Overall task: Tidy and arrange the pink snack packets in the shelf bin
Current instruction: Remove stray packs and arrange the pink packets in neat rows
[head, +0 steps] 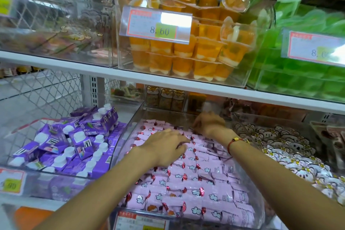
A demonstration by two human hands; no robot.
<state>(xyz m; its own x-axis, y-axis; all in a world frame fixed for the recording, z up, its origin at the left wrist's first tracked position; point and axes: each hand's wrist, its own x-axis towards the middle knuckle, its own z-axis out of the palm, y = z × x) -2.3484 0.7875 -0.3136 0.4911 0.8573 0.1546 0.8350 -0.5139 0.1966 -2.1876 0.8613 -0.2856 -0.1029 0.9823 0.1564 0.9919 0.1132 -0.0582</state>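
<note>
Advised, with left hand (166,145) pressing flat, fingers released, on pink packets (186,179) mid-bin (119,147) and right hand (211,123) fingers' state unclear at bin's rear: align rows gently.

Right hand (209,123) blurred, fingertips indistinct, grip unclear. Packets (186,183) under left hand (166,145) hidden. Bin (127,136) front and label (141,223) cut off below.
</note>
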